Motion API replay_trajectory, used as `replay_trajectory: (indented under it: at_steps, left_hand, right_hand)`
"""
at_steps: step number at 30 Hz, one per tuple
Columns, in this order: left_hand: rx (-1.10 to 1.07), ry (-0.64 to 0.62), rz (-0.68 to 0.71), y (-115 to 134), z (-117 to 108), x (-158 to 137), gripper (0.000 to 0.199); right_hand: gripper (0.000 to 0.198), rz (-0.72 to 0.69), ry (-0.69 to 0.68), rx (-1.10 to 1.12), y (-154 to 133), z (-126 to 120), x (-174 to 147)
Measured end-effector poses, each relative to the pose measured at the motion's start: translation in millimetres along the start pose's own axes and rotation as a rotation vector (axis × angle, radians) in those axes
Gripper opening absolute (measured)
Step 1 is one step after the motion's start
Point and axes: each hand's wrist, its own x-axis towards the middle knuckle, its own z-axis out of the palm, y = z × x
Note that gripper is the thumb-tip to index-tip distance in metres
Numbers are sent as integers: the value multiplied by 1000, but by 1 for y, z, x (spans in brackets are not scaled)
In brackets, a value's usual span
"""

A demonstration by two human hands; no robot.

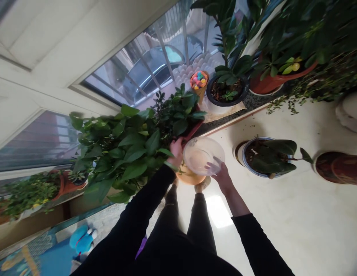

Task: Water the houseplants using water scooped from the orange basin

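My right hand [222,178] grips the near right side of a translucent plastic bowl [200,151], its fingers showing through the wall. The bowl is tilted and hangs above a yellow-orange basin [192,178] by my feet. Just left of the bowl, my left hand [176,151] is closed at the end of a reddish planter box [192,130]. What its fingers hold is hidden. A broad-leaved green plant [135,149] spreads beside my left wrist, and a smaller leafy plant [178,113] grows in the planter box.
On the sill stand a cone-shaped ornament [199,82], a dark-potted plant [228,90] and a terracotta pot [267,82]. A potted plant [265,157] and a reddish-brown pot [336,167] are on the floor to the right. A blue plush toy [80,239] lies lower left.
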Motion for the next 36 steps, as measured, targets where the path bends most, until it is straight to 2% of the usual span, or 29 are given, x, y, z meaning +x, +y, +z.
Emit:
replay_trajectory:
  at_steps: [6, 9, 15, 17, 19, 23, 25, 26, 29, 32, 34, 36]
  left_hand:
    - [-214, 153, -178, 11, 34, -20, 15]
    - [-266, 172, -199, 15, 47, -27, 15]
    - [-352, 180, -234, 10, 58, -27, 17]
    - [-330, 131, -237, 10, 52, -29, 21]
    - [-242, 25, -234, 13, 38, -35, 22]
    - [82, -308, -201, 29, -10, -51, 24]
    - [263, -413, -84, 41, -34, -55, 23]
    - [327, -405, 24, 49, -45, -54, 22]
    - [341, -211, 406, 78, -65, -41, 26]
    - [251, -24, 675, 112, -70, -13, 15]
    - [336, 78, 752, 133, -68, 8, 16]
    - [579, 113, 667, 148, -64, 26, 26]
  right_hand:
    - [88, 21, -45, 22, -22, -20, -6]
    - [86, 17, -45, 13, -31, -30, -7]
    - [89, -31, 61, 58, -41, -35, -1]
    - [89, -46, 80, 54, -43, -34, -1]
    - [87, -69, 95, 39, -44, -33, -2]
    - [86, -88, 40, -1, -45, -31, -8]
    - [87, -89, 1, -13, -45, -31, -11]
    - [88, -85, -21, -23, -46, -30, -12]
    - [92, -69, -99, -72, -50, -26, -12]
    - [94, -56, -208, -127, -59, -14, -9]
    - [94, -50, -305, -162, -67, -2, -5]
    - [93, -44, -397, -191, -75, 13, 0]
